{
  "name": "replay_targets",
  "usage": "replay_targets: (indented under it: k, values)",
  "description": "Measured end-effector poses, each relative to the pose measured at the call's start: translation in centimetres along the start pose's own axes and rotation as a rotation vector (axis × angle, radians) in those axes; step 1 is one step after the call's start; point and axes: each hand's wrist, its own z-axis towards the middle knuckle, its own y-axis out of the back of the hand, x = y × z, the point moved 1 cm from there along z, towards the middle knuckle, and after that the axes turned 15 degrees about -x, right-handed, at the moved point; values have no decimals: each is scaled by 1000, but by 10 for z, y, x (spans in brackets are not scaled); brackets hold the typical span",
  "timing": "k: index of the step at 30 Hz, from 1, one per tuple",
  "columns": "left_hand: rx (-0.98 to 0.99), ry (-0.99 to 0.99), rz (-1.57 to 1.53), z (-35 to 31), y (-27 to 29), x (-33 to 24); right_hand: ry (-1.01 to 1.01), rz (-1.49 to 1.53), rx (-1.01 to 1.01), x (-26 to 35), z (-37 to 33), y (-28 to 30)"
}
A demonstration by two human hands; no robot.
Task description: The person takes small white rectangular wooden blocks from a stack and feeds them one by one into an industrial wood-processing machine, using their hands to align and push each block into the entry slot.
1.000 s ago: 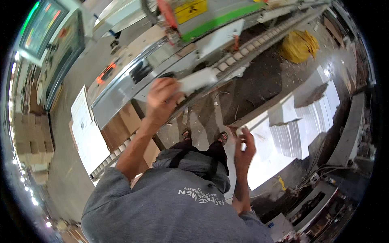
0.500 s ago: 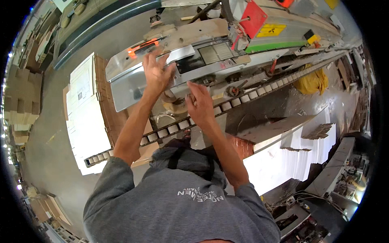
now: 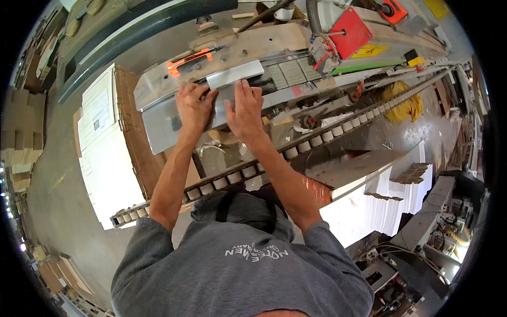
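My left hand (image 3: 193, 105) is closed, fingers bent down at the left end of a pale, flat strip (image 3: 235, 74). Whatever its fingertips hold, if anything, is hidden. Beside it, my right hand (image 3: 246, 111) lies with fingers stretched forward, their tips near the strip's front edge and the thumb apart. Both hands are over a smooth grey metal plate (image 3: 161, 127) on the machine's end. Along the worn bed behind sits an orange-and-black utility knife (image 3: 189, 62), untouched.
A conveyor rail with white rollers (image 3: 219, 183) crosses between me and the machine. White panels on cardboard (image 3: 100, 142) stand at the left. Another white stack (image 3: 364, 208) is at the right. A red plate (image 3: 350, 33) rises at the back right, and a yellow bag (image 3: 404, 103) lies beyond the rail.
My right hand has moved forward from the machine's near side onto the plate area beside the strip. My left hand has come down and its fingers have bent in. The view has shifted slightly.
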Motion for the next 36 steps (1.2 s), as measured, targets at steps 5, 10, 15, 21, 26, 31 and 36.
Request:
replay_targets:
  k: [5,10,15,21,26,31,36]
  values:
    - [77,-10,-22,1,-21,-9,-56,-67,7,-4,9,4]
    - [112,-39,-38,9,-55,-41,-70,-158,-10,-38,29,17]
    - [121,-61,-44,12,-99,-77,-9,-197,-106,-87,46,30]
    - [251,-39,-32,18,-144,-117,-2,-195,-66,-123,59,60]
    - [236,-99,-30,25,-181,-149,-73,-6,3,-121,27,101]
    - [296,-140,-49,27,-182,-159,-224,-36,-33,-99,-42,187]
    - [469,184,-237,18,-84,-145,-361,-267,-307,-107,-100,322]
